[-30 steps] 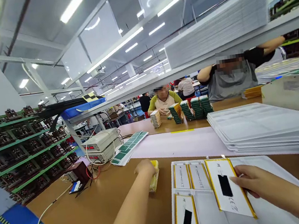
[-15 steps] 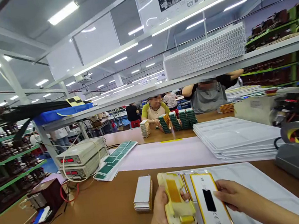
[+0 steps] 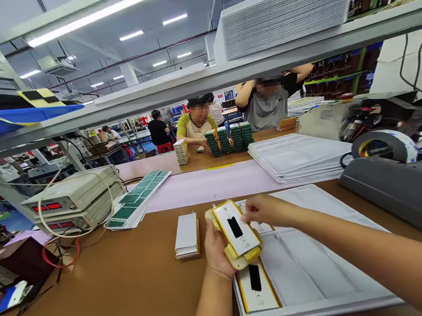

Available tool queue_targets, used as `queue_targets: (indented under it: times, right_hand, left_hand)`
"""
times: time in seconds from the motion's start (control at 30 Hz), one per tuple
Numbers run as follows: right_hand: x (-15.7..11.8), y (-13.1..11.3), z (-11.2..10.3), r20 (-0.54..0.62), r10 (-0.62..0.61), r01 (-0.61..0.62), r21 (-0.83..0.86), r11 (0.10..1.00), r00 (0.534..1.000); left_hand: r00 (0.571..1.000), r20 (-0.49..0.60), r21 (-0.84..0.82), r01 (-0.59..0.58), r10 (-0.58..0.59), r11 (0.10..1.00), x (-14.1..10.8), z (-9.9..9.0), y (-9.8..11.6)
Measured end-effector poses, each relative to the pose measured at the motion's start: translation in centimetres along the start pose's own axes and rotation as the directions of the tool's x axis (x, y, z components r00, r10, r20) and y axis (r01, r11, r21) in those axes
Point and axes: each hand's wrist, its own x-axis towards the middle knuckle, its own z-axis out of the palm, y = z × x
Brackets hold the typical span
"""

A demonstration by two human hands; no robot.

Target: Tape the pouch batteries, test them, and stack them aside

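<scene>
— At the tabletop (image 3: pixel 99 309), seen from my remote seat, what does the left hand (image 3: pixel 217 251) have?

— A yellow plastic holder (image 3: pixel 238 260), palm up, with a flat battery pack (image 3: pixel 237 230) lying on it and its black label showing. The holder sits firmly in that hand, but the fingers (image 3: pixel 211 239) wrap behind it and I can hardly make them out.

— And the right hand (image 3: pixel 271 211)?

— Its fingertips (image 3: pixel 247 216) are curled in, nearly together, at the pack's upper edge. I can't tell whether they pinch it or only touch it.

— Where is all this?

— Just above a white tray (image 3: pixel 290 277). A second pack (image 3: pixel 257 285) lies in the tray, its upper end hidden beneath the holder. A stack of silver cells (image 3: pixel 186 235) sits just to the left.

— Anything past that?

— A gray machine (image 3: pixel 404 188) on the right, its display cut off by the frame. Across the way, a co-worker (image 3: pixel 197 128) sits behind stacked packs (image 3: pixel 228 141), hands too small to make out.
</scene>
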Motion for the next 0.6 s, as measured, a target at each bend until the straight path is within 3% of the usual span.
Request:
queue_targets:
  times: [0.1, 0.23, 0.33, 0.5, 0.6]
  right_hand:
    - [0.6, 1.4, -1.4, -0.109, 0.133, -0.162, -0.321, 0.933, 0.985]
    - [1.5, 3.5, -1.3, -0.11, 0.232, -0.256, -0.432, 0.864, 0.967]
    - [2.1, 4.3, -0.2, -0.086, 0.238, -0.25, -0.453, 0.855, 0.968]
    - [3.2, 5.4, 1.0, -0.083, 0.235, -0.249, -0.381, 0.89, 0.968]
    - [3.9, 6.8, 1.1, -0.048, 0.283, -0.285, -0.274, 0.919, 0.958]
  left_hand:
    - [0.997, -0.042, -0.053, -0.066, 0.064, 0.996, 0.1, 0.2, 0.5]
    - [0.984, -0.134, -0.081, -0.132, 0.121, 0.988, 0.2, 0.0, 0.9]
    - [0.981, -0.138, -0.065, -0.145, 0.135, 0.987, 0.1, -0.2, 1.2]
    - [0.989, -0.043, -0.029, -0.144, 0.143, 0.989, -0.2, -0.5, 1.5]
    - [0.985, -0.083, -0.047, -0.155, 0.151, 0.987, -0.1, -0.5, 1.4]
